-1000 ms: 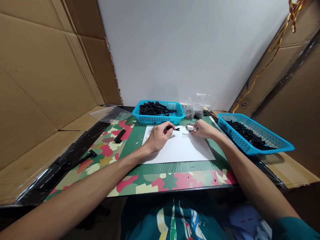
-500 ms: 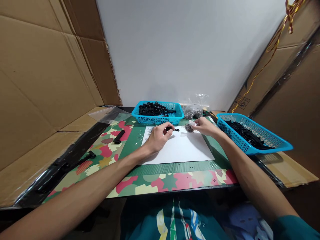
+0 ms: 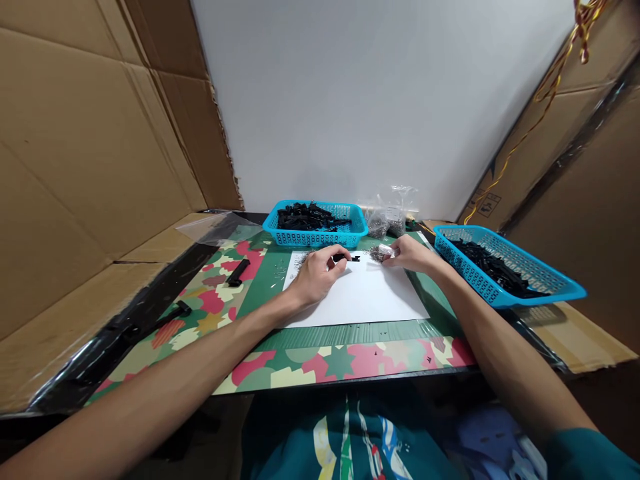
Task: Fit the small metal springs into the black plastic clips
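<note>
My left hand (image 3: 319,275) is closed around a small black plastic part (image 3: 355,259), whose notched end sticks out to the right above a white sheet of paper (image 3: 365,297). In my right hand (image 3: 414,255), thumb and fingers pinch a small whitish, translucent piece (image 3: 385,249); its exact kind is too small to make out. Just beside those fingertips lies a pile of tiny metal pieces (image 3: 375,255). A second heap of small metal bits (image 3: 301,259) is partly hidden behind my left hand.
A blue basket (image 3: 320,239) of black parts stands at the back, another blue basket (image 3: 555,287) at the right. Clear bags (image 3: 395,223) of metal pieces lean by the wall. Loose black parts (image 3: 239,273) lie on the left of the patterned board (image 3: 300,367); cardboard walls (image 3: 75,133) flank the table.
My right hand has shifted very slightly, and the whitish piece in its fingers is turned to a flatter angle. My left hand stays in place with the black part.
</note>
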Motion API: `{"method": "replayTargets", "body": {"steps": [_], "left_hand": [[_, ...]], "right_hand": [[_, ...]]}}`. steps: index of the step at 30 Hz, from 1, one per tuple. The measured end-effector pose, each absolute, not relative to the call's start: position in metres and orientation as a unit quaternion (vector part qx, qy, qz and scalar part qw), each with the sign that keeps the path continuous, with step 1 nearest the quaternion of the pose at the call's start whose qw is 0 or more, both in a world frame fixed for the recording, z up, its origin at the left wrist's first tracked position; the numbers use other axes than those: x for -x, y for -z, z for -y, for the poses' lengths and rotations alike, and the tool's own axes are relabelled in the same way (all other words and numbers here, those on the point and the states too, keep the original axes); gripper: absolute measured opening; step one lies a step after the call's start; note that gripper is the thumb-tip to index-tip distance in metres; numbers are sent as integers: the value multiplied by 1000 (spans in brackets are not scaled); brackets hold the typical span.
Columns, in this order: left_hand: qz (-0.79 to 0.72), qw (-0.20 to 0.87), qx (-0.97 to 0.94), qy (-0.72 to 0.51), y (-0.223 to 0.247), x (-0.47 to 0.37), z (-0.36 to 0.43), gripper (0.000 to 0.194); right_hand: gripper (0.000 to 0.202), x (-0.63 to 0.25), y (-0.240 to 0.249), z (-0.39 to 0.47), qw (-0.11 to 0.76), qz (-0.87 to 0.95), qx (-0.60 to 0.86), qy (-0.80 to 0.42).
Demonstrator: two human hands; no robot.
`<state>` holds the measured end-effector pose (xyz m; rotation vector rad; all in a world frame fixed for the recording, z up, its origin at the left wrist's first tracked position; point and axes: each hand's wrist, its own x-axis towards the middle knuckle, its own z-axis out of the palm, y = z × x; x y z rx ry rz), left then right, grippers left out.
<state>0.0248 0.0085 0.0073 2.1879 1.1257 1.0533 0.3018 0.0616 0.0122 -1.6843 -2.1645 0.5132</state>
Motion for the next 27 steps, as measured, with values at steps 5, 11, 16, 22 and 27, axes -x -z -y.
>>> {"method": "replayTargets", "body": {"steps": [5,11,16,22,27], "left_hand": [[-408,230,-796,-383,-6,-25,-9,24],[-408,225,-799,-381,-6,-24,-10,26],[-394,237,-804,-378,-2,-24,-12,24],[-388,268,-789,-395,-2,-24,-13,23],[-380,319,-772,-398,-4,-25,-12,29]], "right_hand": [[31,-299,-9,-61,165,767,597,-169],[39,-297,-14,-57,189,765,588,-182],[32,-295,-17,-54,270,762,539,-236],[24,-282,-23,-42,313,772,439,-336],[26,-265,-28,-27,287,792,407,-354]]}}
